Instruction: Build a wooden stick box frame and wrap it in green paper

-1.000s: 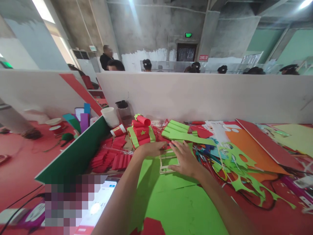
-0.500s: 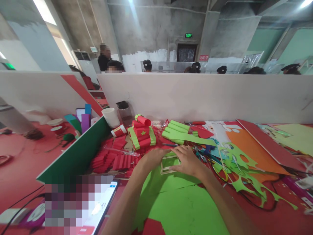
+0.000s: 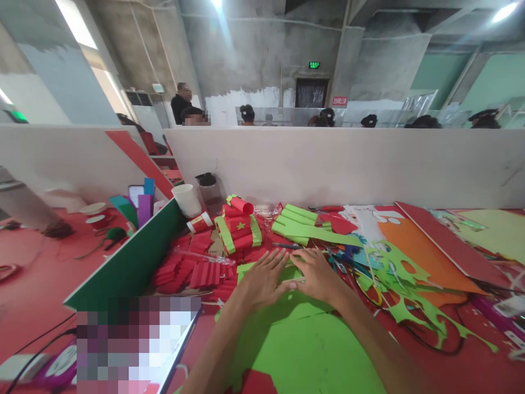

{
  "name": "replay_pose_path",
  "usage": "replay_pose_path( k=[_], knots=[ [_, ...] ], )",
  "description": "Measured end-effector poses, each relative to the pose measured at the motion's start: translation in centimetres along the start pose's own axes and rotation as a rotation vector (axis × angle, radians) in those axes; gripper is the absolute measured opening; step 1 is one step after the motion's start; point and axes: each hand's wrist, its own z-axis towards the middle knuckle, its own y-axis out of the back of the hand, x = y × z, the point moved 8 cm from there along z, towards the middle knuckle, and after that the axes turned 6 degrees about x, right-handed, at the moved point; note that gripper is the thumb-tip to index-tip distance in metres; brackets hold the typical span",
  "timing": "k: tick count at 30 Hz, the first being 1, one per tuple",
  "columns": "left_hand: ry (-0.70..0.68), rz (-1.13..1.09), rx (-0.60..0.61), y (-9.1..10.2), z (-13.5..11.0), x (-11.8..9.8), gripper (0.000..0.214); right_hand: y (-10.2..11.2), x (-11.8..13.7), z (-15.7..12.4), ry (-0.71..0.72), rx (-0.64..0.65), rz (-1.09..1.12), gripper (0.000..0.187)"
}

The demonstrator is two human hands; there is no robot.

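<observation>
My left hand [image 3: 262,280] lies flat with fingers stretched out on a green paper sheet [image 3: 303,345]. My right hand [image 3: 318,273] rests beside it, fingers also flat, the two hands touching over a small pale frame-shaped piece that is almost wholly hidden beneath them. Just beyond the fingertips stand a red and green paper roll model with a yellow star [image 3: 238,227] and a stack of green paper strips [image 3: 299,224].
Red folded paper pieces [image 3: 192,271] lie left of the hands by a dark green board [image 3: 131,262]. A white cup [image 3: 186,200], a jar [image 3: 209,189], green cut-out scraps [image 3: 406,295], orange sheet [image 3: 418,246]. A white partition [image 3: 348,164] stands behind; people sit beyond it.
Both hands have come together and flattened over the pale frame piece, which showed between them earlier and is now covered. The left hand went from gripping its edge to lying open.
</observation>
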Motion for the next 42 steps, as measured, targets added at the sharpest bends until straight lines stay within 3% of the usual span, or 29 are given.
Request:
replay_pose_path(
  k=[3, 6, 11, 14, 18, 24, 30, 37, 42],
  knots=[
    [-0.006, 0.001, -0.025, 0.1, -0.1, -0.1, 0.069, 0.5, -1.9, -0.2, -0.026, 0.021, 0.030, 0.057],
    [-0.008, -0.001, -0.037, -0.1, -0.1, 0.0, 0.067, 1.2, -5.3, -0.1, -0.122, 0.034, 0.003, 0.049],
    [-0.034, 0.004, -0.068, -0.6, -0.1, 0.1, 0.061, 0.4, -8.3, 1.0, -0.135, 0.214, -0.131, 0.034],
    [-0.037, 0.001, -0.095, -0.5, -0.3, 0.1, 0.059, 0.1, -8.2, 1.7, -0.120, 0.288, -0.183, 0.025],
    [-0.031, -0.010, -0.088, -0.4, -0.3, 0.3, 0.060, 0.8, -7.9, 2.3, -0.125, 0.282, -0.241, 0.022],
    [-0.009, -0.020, -0.079, -0.3, -0.4, 0.4, 0.062, 1.0, -8.1, 1.6, -0.103, 0.339, -0.166, 0.021],
    [0.008, -0.037, -0.063, -0.4, -0.3, 0.3, 0.063, 1.5, -7.4, 0.7, -0.111, 0.288, -0.071, 0.024],
    [-0.004, -0.060, -0.082, -0.2, -0.3, 0.2, 0.060, 1.1, -7.1, -0.2, -0.157, 0.227, 0.095, 0.043],
    [-0.009, -0.065, -0.096, -0.1, -0.3, 0.2, 0.061, 0.9, -8.3, 0.1, -0.251, 0.134, 0.156, 0.029]
  ],
)
